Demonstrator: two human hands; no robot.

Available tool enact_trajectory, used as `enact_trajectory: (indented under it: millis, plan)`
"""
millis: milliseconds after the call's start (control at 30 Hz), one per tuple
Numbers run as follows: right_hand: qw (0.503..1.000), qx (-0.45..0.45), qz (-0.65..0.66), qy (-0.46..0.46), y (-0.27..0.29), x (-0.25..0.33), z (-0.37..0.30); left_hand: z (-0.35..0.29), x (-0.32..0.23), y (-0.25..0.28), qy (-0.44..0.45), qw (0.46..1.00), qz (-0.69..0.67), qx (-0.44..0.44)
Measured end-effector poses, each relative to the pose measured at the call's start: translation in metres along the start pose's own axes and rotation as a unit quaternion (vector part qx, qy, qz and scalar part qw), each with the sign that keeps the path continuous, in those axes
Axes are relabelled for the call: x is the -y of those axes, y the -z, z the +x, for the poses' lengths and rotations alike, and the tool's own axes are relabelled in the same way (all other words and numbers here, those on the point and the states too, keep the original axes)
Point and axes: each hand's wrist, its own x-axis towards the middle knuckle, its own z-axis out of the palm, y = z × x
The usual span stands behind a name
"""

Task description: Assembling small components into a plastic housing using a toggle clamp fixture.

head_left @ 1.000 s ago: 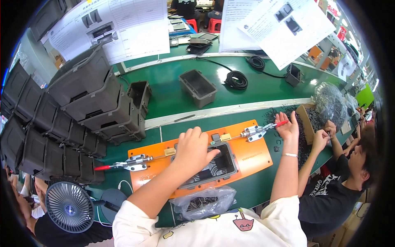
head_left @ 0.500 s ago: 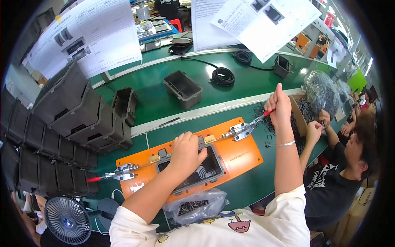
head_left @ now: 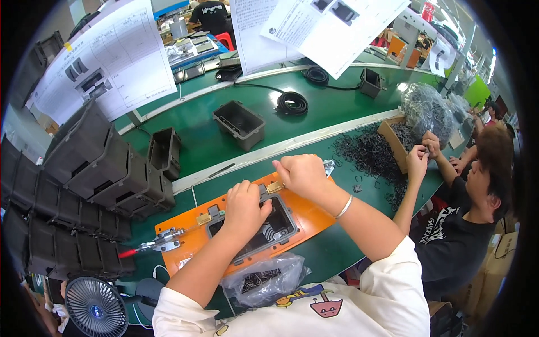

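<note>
An open dark grey plastic box [head_left: 285, 229] lies in an orange fixture plate [head_left: 320, 212] on the green bench. My left hand [head_left: 245, 205] bears down on the box's far side, its fingers curled over the rim and its thumb stretched to the right. A closed fist, my right hand [head_left: 304, 175], sits over the clamp at the plate's right end. It covers the red handle and most of that toggle clamp [head_left: 328, 166]. At the plate's left end, another toggle clamp [head_left: 164, 240] has its red handle pointing outward. Brass-coloured blocks [head_left: 202, 219] flank the box's hinge side.
Stacked grey boxes [head_left: 92, 151] stand at the left above a fan [head_left: 96, 308]. A plastic bag of small parts [head_left: 264, 279] lies before the plate. Black clips [head_left: 370, 151] are heaped at the right, near a co-worker's hands [head_left: 421, 157]. Another grey box [head_left: 240, 124] stands farther back.
My right hand has swung left and lower, from the outstretched red clamp handle to over the clamp beside the box. My left hand stays on the box. The view has shifted slightly.
</note>
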Motion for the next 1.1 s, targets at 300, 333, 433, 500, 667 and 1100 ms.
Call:
enact_trajectory:
  millis: [300,333,433,500,667,1100]
  plan:
    - [0.889,-0.417,-0.102,-0.159,0.081,-0.07,0.002,-0.062,-0.001,0.072,0.087,0.995,0.033,-0.033]
    - [0.913,-0.362,-0.017,-0.187,0.084,-0.059,-0.007,-0.076,0.003,0.08,0.13,0.991,0.031,-0.018]
    - [0.974,0.014,0.109,-0.197,0.054,0.01,-0.045,-0.096,0.007,0.088,0.2,0.98,-0.006,-0.009]
    - [0.994,0.087,0.034,-0.064,0.027,0.032,-0.073,-0.099,0.011,0.073,0.21,0.977,-0.036,-0.007]
    - [0.985,0.145,0.036,-0.091,0.045,0.05,-0.055,-0.088,0.004,0.093,0.222,0.97,-0.094,-0.034]
    - [0.938,0.055,0.334,-0.075,0.072,0.057,-0.051,-0.1,-0.051,0.128,-0.055,0.966,-0.127,-0.218]
